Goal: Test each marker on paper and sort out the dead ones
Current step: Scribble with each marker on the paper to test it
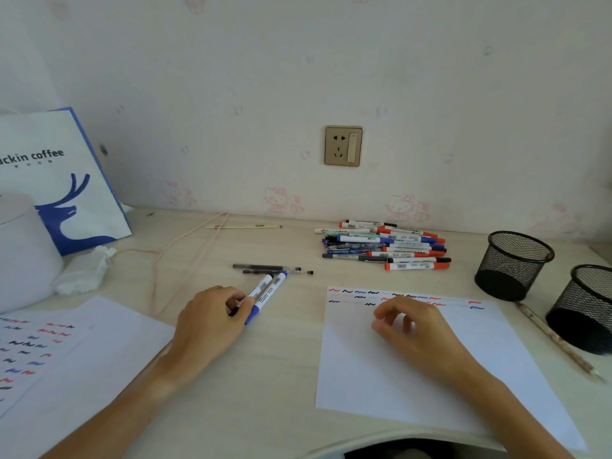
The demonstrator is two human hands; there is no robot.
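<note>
1. Nearest: test sheet [414,369], plain white paper, flat on the pale wood-grain desk [265,392]. Short squiggles in red, blue and black run in rows along its far edge; the lower part is bare.
2. Right hand [410,326] hovers over or rests on the sheet just below the squiggles, fingers loosely curled and holding nothing.
3. Left hand [212,323] lies left of the sheet. Fingers curl round the near ends of two markers [266,289], white barrels, one with a blue cap and one with a black; far ends point up and right. Whether both are pinched or one only lies alongside, I cannot tell.
4. Step in hand, as judged: setting the pair down by the small group left of the sheet, or lifting them for a test. To do it well, keep this group well apart from the untested pile, lay the barrels parallel so they do not roll, and cap firmly.
5. Far left: a second sheet [66,359], already crowded with squiggles.
6. Just beyond the two markers: two slim dark pens [271,269], smooth, lying side by side.
7. Farther right: pile of markers [384,246], white plastic barrels with red, blue and black caps, stacked crosswise near the wall.
8. Right edge: two black wire-mesh cups [513,263], round and open-topped, with a pencil [556,341] lying beside them.
9. Far left: a white paper bag [66,180] with a blue deer print.
</note>
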